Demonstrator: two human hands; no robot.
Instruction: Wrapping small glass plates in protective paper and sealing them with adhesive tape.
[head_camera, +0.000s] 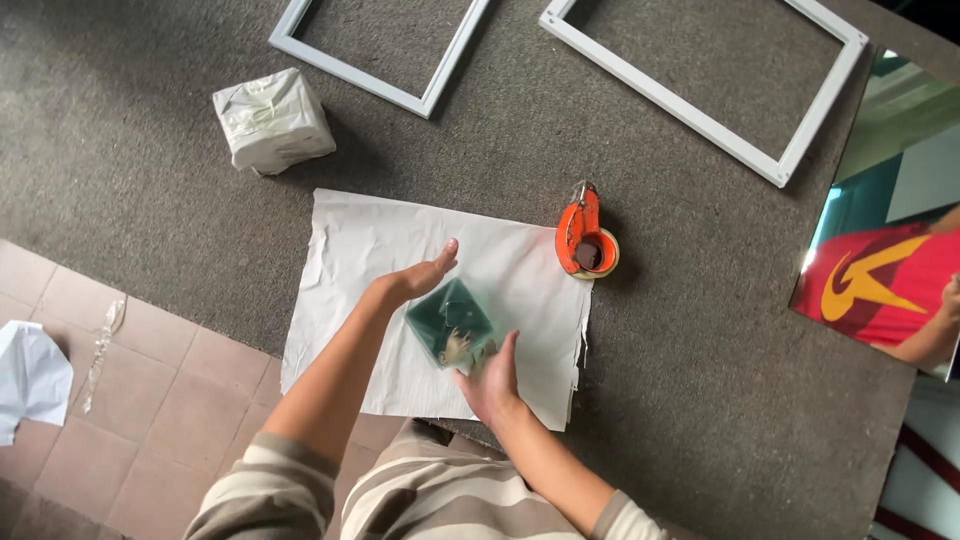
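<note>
Your right hand (492, 380) cups the near corner of the small dark green glossy square box (452, 322), and your left hand (420, 278) lies flat and open against its far side. It sits on the creased white paper sheet (370, 250). It looks light, stiff and slick; hold it by opposite edges. Beyond lie the orange tape dispenser (583, 240) and a white paper-wrapped cube (272, 120), contents hidden.

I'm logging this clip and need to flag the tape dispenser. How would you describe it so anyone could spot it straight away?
Start at the sheet of white paper spread on the grey carpet. At the sheet's top right corner sits the tape dispenser, just beyond the person's hands. It is the only bright orange thing on the carpet, with a roll of tape in it, unlike the white wrapped box and white frames nearby.
</note>
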